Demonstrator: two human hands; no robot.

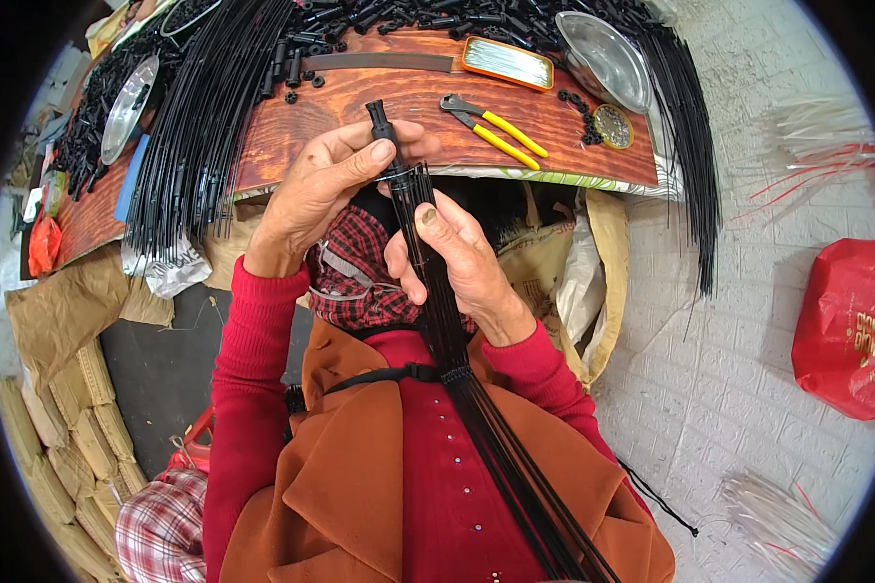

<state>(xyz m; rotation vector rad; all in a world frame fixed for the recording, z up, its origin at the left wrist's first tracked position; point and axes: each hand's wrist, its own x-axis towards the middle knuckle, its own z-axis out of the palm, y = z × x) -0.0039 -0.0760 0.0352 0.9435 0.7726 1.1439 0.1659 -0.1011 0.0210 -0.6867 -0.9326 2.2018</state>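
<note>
Left hand (331, 185) closed round black tube (383, 126) over table (593, 160) edge, fingers partly hidden | right hand (457, 257) loosely curled round black rods (445, 335), fingertip contact unclear | rods' lower ends cut off.

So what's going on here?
Someone is working on a bundle of thin black strands. The left hand grips the black tubular piece at its top end; the right hand holds the strands just below. The bundle trails down their front. Yellow-handled pliers lie unused on the table.
</note>
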